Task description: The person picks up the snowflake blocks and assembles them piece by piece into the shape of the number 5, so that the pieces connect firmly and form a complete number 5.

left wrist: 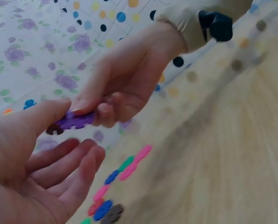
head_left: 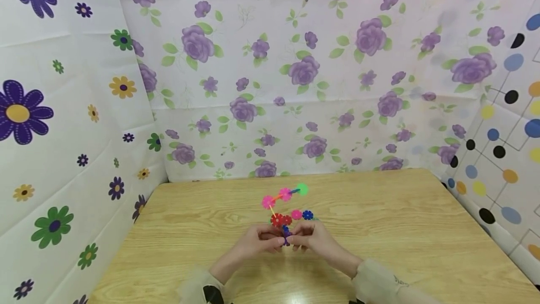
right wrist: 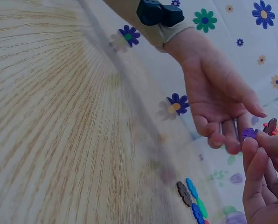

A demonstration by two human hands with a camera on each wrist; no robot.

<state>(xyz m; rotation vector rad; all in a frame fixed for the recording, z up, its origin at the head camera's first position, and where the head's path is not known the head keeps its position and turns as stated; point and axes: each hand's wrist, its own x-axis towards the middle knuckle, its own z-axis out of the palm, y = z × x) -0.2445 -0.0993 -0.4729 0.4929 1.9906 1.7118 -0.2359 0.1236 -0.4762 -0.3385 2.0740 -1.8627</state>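
Both hands meet low in the middle of the head view. My right hand [head_left: 316,240] pinches a purple notched, flower-shaped disc [left wrist: 76,120] between thumb and fingers. My left hand [head_left: 259,240] has its thumb against a brown disc [right wrist: 270,126] joined beside the purple one; its lower fingers spread loosely, and its index finger is hidden in the left wrist view. Beyond the hands a bent chain of linked discs rises, with a red disc [head_left: 277,220], a yellow disc [head_left: 272,210], pink discs [head_left: 268,201] and a green disc [head_left: 302,189] at its far end.
More discs lie in a line on the wooden table [head_left: 379,215], among them a blue disc [left wrist: 102,210], a brown one and several pink ones. Flower-printed cloth [head_left: 261,83] hangs behind the table and at the left; dotted cloth [head_left: 506,168] hangs at the right.
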